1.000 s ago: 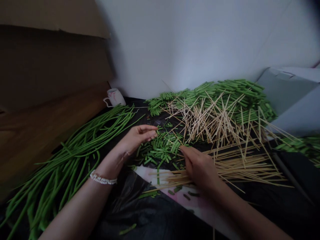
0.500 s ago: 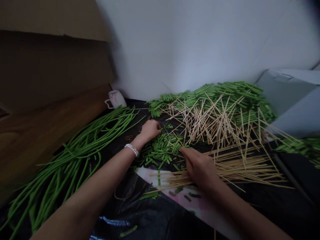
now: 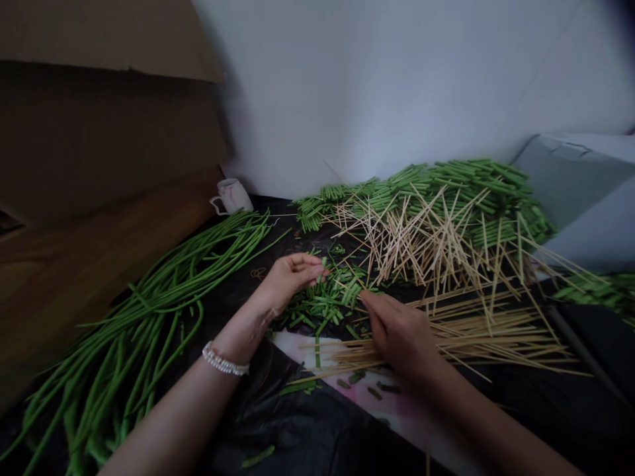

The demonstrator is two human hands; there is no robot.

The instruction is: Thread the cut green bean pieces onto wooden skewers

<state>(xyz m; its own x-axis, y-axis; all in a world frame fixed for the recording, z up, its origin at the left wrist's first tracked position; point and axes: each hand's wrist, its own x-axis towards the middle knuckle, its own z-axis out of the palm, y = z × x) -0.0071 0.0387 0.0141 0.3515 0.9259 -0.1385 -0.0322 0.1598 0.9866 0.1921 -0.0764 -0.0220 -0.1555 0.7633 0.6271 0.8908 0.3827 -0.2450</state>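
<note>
My left hand [image 3: 297, 274] pinches a short cut piece of green bean [image 3: 322, 270] between thumb and fingers, above a loose heap of cut bean pieces [image 3: 310, 311]. To its right, my right hand [image 3: 399, 330] is closed on a thin wooden skewer [image 3: 341, 285], whose tip points left. Several bean pieces [image 3: 351, 292] sit in a row on that skewer, just ahead of my fingers. Under and behind my right hand lie many loose bamboo skewers [image 3: 486, 340]. Part of the skewer in my grip is hidden by the hand.
Long whole beans [image 3: 173, 284] spread along the left. At the back, skewered beans [image 3: 476, 192] are piled with sticks poking forward. A white mug [image 3: 233, 196] stands at the back left, near a cardboard box [image 3: 109, 132]. A pale box [image 3: 570, 192] is at right.
My left hand has come back from the far side of the heap, turned palm up, and now shows a bean piece in its fingertips. My right hand has hardly moved.
</note>
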